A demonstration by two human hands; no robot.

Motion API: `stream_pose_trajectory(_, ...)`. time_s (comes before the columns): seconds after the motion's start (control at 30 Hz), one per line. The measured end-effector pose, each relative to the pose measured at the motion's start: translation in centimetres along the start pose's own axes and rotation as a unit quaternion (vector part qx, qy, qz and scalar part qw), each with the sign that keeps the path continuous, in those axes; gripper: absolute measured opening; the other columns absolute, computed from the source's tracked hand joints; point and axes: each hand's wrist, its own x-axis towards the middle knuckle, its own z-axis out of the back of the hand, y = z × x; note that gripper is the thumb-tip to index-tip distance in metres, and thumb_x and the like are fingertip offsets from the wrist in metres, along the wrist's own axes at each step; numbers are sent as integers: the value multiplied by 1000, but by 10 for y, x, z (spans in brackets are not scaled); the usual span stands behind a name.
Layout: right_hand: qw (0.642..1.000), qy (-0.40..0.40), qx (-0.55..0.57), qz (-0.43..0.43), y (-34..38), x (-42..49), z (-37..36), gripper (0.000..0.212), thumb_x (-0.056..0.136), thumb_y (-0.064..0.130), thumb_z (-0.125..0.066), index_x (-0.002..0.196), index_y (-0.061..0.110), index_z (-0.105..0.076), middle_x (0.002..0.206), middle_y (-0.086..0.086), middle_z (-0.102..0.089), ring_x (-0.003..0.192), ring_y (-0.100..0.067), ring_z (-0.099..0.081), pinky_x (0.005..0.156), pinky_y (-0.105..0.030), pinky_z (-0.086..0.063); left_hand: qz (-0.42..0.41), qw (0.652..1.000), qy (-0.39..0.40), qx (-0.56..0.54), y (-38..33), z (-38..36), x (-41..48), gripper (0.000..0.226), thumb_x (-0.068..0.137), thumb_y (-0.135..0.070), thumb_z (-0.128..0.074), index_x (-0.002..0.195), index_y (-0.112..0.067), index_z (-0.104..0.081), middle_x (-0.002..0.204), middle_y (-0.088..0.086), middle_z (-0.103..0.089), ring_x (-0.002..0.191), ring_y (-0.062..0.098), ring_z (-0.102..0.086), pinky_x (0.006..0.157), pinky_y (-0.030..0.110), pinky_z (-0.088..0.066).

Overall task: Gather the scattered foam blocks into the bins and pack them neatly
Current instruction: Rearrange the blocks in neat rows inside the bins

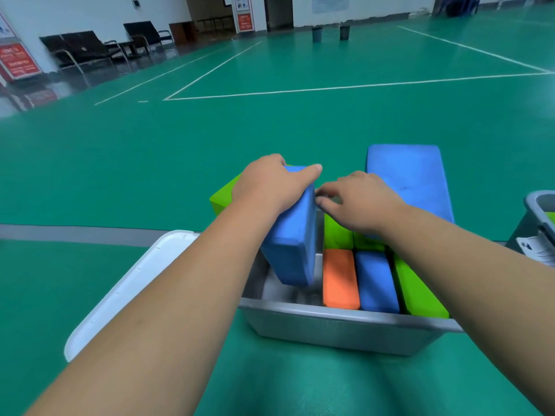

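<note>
The left hand (270,187) reaches in from the near left, and its grip is wrapped over the top end of a blue foam block (288,244), thumb along the right edge. This held block is tilted, and its lower end dips into the open left part of the grey bin (330,328), which stands on the green floor (270,115).

The right hand (360,202) lies over 2 upright green blocks (338,232) at the back of the bin. Its fingers are loosely bent, with the tips just beside the held block's upper right edge. I cannot tell whether this grip pinches anything.

In the right part of the bin, 3 blocks lie side by side in a row: an orange block (339,277), a second blue block (377,280) and a green block (417,292), each touching the next. A large blue slab (411,181) rises behind the right hand at the bin's far side. Another green block (222,196) shows behind the left wrist, partly hidden.

A white lid (126,295) lies on the floor against the bin's left side. At the right edge stands a second grey bin (537,202), with a paper label on it. Far off on the floor are 2 dark buckets (316,34), and black chairs (78,49) line the wall.
</note>
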Motion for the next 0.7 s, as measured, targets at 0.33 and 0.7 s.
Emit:
stream_pose_trajectory(0.33,993,60,-65,-73,-15,-5,-1,36,94,43,-45,113,30,-73,112,-5,-71,116,-33,-56,101,-45,-41,62,966,252,0,35,-113,-25,95,95,-78,-39,161,-12,-26,163,16,-38,144,38,-43,112,42,-38)
stream_pose_trajectory(0.7,998,39,-35,-39,-21,-8,-9,36,92,41,-47,112,28,-74,111,-6,-70,114,-36,-55,100,-42,-46,143,918,369,16,50,-151,-24,117,88,-83,-47,164,-6,-1,167,16,-25,141,42,-46,113,54,-42)
